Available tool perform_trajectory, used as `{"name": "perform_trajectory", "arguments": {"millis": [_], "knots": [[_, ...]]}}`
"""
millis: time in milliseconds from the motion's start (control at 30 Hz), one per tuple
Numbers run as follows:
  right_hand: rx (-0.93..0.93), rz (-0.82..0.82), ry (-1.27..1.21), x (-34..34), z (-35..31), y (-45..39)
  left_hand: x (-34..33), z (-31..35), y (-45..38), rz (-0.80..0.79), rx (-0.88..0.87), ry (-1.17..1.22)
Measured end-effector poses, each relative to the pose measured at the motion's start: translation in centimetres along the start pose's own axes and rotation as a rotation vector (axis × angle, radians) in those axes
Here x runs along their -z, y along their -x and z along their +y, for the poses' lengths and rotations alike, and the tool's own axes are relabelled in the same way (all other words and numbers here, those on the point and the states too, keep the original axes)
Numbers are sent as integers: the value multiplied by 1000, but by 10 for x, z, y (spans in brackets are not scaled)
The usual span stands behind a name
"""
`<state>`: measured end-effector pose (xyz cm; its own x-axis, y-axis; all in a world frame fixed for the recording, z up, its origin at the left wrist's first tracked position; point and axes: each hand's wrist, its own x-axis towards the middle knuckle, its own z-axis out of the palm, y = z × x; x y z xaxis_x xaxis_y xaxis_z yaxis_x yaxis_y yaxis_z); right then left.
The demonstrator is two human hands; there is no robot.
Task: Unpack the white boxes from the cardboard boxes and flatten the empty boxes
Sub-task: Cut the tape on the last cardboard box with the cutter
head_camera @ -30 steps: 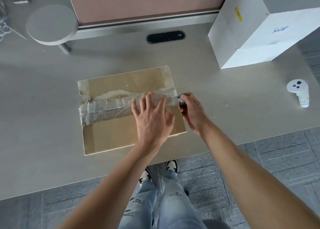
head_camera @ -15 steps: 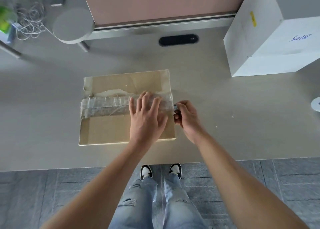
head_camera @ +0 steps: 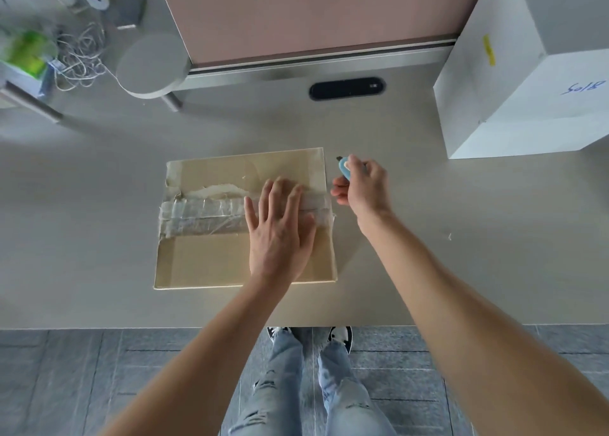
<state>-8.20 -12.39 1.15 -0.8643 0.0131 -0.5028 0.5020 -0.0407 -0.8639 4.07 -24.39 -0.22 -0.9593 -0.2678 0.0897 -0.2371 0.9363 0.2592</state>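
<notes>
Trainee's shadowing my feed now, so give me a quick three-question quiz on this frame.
1. True or false: the left hand lies flat on the cardboard box.
2. What does the right hand hold? A) blue cutter B) tape roll C) marker
3. Which side of the desk holds the white box?

Key: 1 true; 2 A; 3 the person's right.

A smooth pale grey-beige desk (head_camera: 99,238) fills the middle, with a black oval cable port (head_camera: 346,88) near a dusty-pink partition panel (head_camera: 313,14) on a silver rail. Grey rectangular floor tiles (head_camera: 82,379) lie below.
</notes>
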Motion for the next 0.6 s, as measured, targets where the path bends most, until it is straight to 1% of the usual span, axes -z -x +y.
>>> {"name": "perform_trajectory", "arguments": {"millis": [200, 600], "knots": [[12, 17, 48, -21, 2, -14, -2, -1, -1, 1, 16, -2], [43, -17, 61, -15, 7, -17, -4, -1, -1, 8, 18, -20]]}}
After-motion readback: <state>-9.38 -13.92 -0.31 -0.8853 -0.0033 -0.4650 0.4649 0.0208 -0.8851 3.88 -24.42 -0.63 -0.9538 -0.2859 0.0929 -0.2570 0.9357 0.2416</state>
